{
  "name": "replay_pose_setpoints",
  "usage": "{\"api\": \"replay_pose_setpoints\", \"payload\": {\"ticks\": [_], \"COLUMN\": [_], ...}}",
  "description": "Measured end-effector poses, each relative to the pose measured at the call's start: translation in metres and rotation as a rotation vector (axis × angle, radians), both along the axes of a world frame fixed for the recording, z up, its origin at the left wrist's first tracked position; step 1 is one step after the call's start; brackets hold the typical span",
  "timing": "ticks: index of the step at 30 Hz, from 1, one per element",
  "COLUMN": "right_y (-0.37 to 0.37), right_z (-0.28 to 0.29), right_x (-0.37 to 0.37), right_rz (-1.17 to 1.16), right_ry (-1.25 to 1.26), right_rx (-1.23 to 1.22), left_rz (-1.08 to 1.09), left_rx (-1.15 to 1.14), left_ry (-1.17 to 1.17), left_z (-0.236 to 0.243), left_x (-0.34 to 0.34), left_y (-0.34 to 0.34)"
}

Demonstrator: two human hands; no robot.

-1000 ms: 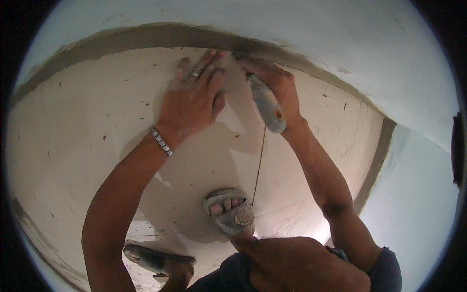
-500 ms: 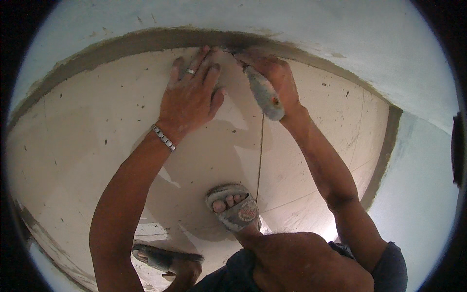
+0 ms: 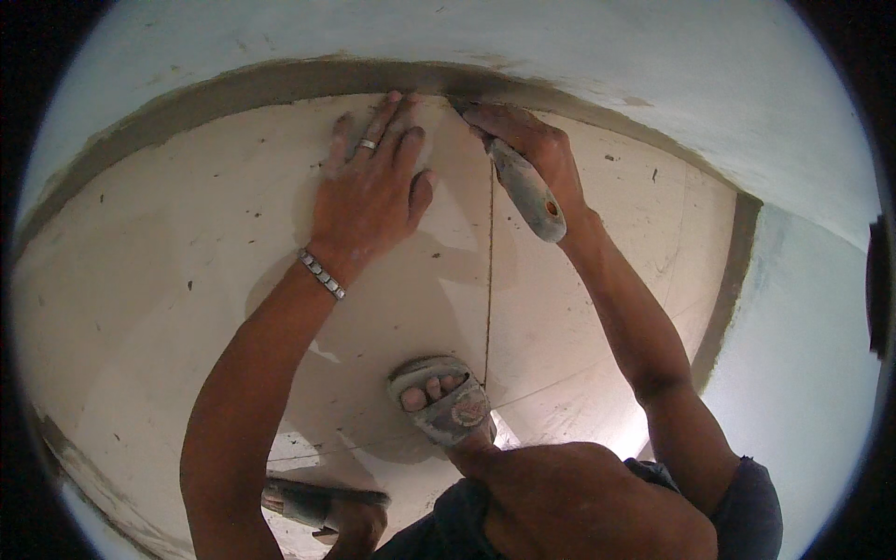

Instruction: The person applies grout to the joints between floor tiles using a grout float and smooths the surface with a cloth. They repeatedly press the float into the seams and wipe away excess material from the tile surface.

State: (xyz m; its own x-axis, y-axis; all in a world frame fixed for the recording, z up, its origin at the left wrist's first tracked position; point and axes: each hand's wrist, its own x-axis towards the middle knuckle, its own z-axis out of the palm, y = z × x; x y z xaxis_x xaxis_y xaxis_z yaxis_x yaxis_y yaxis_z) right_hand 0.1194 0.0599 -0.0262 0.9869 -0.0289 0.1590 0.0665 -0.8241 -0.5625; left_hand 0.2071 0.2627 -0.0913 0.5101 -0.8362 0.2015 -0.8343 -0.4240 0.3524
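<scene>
My left hand (image 3: 369, 191) lies palm down on the beige tiled floor (image 3: 364, 308), its fingers spread and the longest tips touching the foot of the wall. A ring and a metal-link bracelet (image 3: 322, 273) are on it. To its right, my right hand (image 3: 541, 154) is closed round a scraper-like hand tool (image 3: 528, 191) with a thick, dusty grey handle and a hole at its end. The tool's front end points at the joint between floor and wall; its thin tip is mostly hidden by my fingers.
A bare grey-brown mortar strip (image 3: 233, 93) runs along the foot of the pale blue wall (image 3: 373, 33) and round the right corner. A dark tile seam (image 3: 489, 280) crosses the floor. Small dark crumbs lie scattered. My sandalled feet (image 3: 443, 401) stand on the tiles below.
My right hand and the tool have shifted a little to the right along the wall's foot. My left hand stays flat, moved only slightly right over the floor.
</scene>
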Motion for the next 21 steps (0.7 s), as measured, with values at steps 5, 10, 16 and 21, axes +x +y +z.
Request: {"api": "replay_pose_setpoints", "payload": {"ticks": [5,10,16,21], "right_y": [-0.002,0.0,-0.01,-0.024], "right_z": [-0.002,0.003,-0.003,-0.009], "right_x": [-0.002,-0.01,-0.021,-0.025], "right_rz": [0.043,-0.006,-0.027,-0.04], "right_ry": [-0.031,0.109,0.089,0.074], "right_rx": [-0.029,0.004,-0.011,-0.036], "left_rz": [0.001,-0.062,-0.066,-0.092], "left_rx": [-0.068,-0.017,-0.058,-0.076], "left_ry": [-0.028,-0.012,0.013,0.044], "left_z": [-0.004,-0.007,-0.005,0.0], "left_x": [-0.003,-0.005,-0.006,-0.007], "left_y": [-0.006,-0.016,-0.019,-0.023]}}
